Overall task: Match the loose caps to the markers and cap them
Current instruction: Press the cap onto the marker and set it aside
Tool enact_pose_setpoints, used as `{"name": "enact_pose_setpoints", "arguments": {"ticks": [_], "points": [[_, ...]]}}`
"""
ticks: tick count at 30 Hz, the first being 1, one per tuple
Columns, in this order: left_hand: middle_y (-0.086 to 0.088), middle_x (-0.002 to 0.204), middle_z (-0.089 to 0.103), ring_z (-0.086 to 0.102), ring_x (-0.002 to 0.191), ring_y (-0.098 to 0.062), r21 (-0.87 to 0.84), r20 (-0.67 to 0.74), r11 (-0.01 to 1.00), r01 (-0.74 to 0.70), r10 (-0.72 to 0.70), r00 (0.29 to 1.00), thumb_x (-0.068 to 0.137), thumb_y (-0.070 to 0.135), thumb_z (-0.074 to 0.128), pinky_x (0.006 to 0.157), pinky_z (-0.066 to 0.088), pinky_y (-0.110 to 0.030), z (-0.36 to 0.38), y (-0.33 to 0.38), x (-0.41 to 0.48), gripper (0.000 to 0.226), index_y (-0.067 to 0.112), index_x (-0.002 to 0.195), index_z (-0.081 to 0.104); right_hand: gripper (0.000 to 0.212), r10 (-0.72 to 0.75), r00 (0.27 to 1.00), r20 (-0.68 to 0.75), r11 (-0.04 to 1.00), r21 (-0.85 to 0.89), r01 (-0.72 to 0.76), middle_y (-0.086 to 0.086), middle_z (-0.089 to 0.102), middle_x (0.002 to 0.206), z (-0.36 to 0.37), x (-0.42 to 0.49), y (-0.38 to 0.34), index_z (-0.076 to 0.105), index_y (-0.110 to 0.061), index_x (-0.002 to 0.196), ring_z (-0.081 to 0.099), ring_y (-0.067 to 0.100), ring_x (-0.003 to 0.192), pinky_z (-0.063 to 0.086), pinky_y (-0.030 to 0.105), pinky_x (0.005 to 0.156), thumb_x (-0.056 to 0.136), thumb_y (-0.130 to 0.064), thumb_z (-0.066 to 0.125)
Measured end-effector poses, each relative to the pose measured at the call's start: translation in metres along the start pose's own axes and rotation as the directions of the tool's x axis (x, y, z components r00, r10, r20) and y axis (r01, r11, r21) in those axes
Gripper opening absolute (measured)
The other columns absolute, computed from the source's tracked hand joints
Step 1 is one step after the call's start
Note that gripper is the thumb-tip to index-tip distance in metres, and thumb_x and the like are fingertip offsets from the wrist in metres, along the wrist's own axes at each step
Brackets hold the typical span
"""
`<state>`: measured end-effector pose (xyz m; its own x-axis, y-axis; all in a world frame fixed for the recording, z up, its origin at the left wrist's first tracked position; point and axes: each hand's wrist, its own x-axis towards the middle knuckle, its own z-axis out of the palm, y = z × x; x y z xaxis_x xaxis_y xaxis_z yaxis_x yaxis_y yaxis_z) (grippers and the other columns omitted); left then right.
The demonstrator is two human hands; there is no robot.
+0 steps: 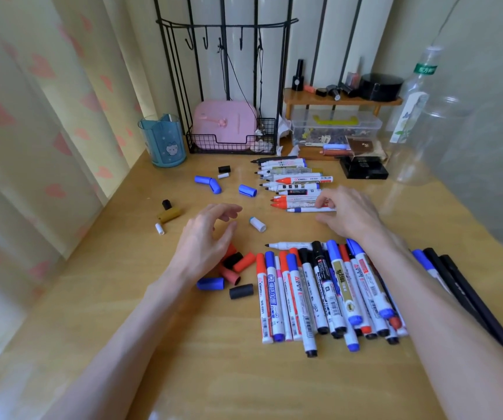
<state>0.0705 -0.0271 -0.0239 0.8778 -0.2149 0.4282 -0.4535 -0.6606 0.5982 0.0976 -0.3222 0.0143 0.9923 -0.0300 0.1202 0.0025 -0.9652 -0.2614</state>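
Both forearms [129,344] enter from the bottom edge over the table [213,383]. Roughly a dozen capped markers [319,292] lie fanned at lower centre, with one uncapped marker [286,245] across their far ends.

Left hand [204,237], centre frame: fingers loosely spread, holding nothing, above three red caps [244,262].

Right hand [347,213]: fingertips touch the near end of a row of about ten open markers [298,186] at upper centre; whether they grip one cannot be told.

Loose around them lie four blue caps [247,190], four black caps [241,291], three white caps [257,224] and one olive cap [169,214].
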Motion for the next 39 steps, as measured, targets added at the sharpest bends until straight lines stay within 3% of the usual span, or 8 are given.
{"name": "enact_pose_setpoints", "arguments": {"ticks": [3,8,13,19,26,30,34,39], "points": [[0.009,0.113,0.071,0.064,0.103,-0.007,-0.006,-0.008,1.0,0.019,-0.019,1.0,0.099,0.014,0.064,0.084,0.05,-0.027,-0.001,-0.004,0.012,0.028,0.021,0.126,0.069,0.017,-0.007,1.0,0.01,1.0,0.017,0.006,-0.006,0.06,0.097,0.0,0.002,-0.002,0.074,-0.029,0.099,0.062,0.027,0.107,0.05,0.043,0.092,0.086,-0.034,0.084],[0.011,0.107,0.072,0.066,0.101,-0.01,0.05,-0.062,0.995,0.086,-0.082,0.995,0.098,0.016,0.063,0.08,0.049,-0.031,0.004,-0.019,0.05,0.028,0.023,0.123,0.071,0.017,0.003,0.998,0.059,1.0,-0.003,-0.003,0.0,0.066,0.117,-0.002,0.008,-0.003,0.069,-0.034,0.093,0.056,0.025,0.111,0.043,0.037,0.088,0.085,-0.037,0.084],[0.0,0.112,0.074,0.067,0.105,-0.026,0.146,-0.145,0.969,0.2,-0.179,0.973,0.094,0.012,0.063,0.088,0.054,-0.042,0.011,-0.037,0.099,0.03,0.017,0.123,0.071,0.024,-0.02,0.996,0.081,1.0,0.003,0.02,-0.005,0.058,0.109,-0.004,0.011,-0.004,0.067,-0.032,0.101,0.053,0.023,0.114,0.036,0.032,0.084,0.085,-0.035,0.085],[-0.007,0.125,0.071,0.057,0.124,-0.035,0.328,-0.107,0.871,0.366,-0.351,0.93,0.096,0.023,0.062,0.107,0.038,-0.048,0.026,-0.064,0.138,0.035,0.02,0.13,0.067,0.021,-0.033,0.992,0.125,0.999,0.02,0.03,-0.012,0.051,0.098,-0.007,0.014,0.0,0.067,-0.035,0.093,0.048,0.016,0.102,0.039,0.032,0.083,0.084,-0.034,0.085],[-0.015,0.123,0.068,0.052,0.124,-0.037,0.472,-0.122,0.799,0.373,-0.36,0.925,0.1,0.034,0.061,0.108,0.032,-0.049,0.04,-0.068,0.151,0.03,0.017,0.123,0.073,0.018,-0.101,0.991,0.093,0.994,0.057,0.096,-0.016,0.052,0.088,-0.004,0.013,-0.007,0.064,-0.034,0.087,0.05,0.014,0.096,0.04,0.035,0.087,0.086,-0.032,0.083],[-0.011,0.109,0.074,0.056,0.118,-0.034,0.386,-0.173,0.876,0.29,-0.24,0.955,0.099,0.036,0.068,0.102,0.036,-0.048,0.04,-0.067,0.143,0.024,0.016,0.11,0.076,0.012,-0.143,0.989,0.03,0.985,0.101,0.139,-0.012,0.066,0.096,0.002,0.012,-0.012,0.065,-0.031,0.098,0.058,0.014,0.097,0.038,0.04,0.102,0.093,-0.033,0.075],[0.004,0.096,0.076,0.068,0.09,-0.017,0.041,-0.144,0.99,0.136,-0.129,0.981,0.095,0.032,0.074,0.082,0.051,-0.036,0.027,-0.052,0.125,0.014,0.019,0.1,0.075,0.007,-0.155,0.987,-0.039,0.971,0.176,0.16,-0.011,0.074,0.096,0.001,0.006,-0.019,0.063,-0.027,0.102,0.064,0.014,0.093,0.032,0.034,0.099,0.098,-0.03,0.069],[0.009,0.105,0.076,0.067,0.088,-0.004,-0.081,-0.098,0.996,0.033,-0.041,0.994,0.097,0.022,0.073,0.08,0.048,-0.019,0.006,-0.021,0.082,0.02,0.021,0.116,0.077,0.011,-0.165,0.981,-0.101,0.928,0.321,0.189,-0.013,0.073,0.094,-0.004,-0.012,-0.029,0.07,-0.024,0.101,0.068,0.01,0.093,0.037,0.032,0.098,0.093,-0.025,0.077]]}}
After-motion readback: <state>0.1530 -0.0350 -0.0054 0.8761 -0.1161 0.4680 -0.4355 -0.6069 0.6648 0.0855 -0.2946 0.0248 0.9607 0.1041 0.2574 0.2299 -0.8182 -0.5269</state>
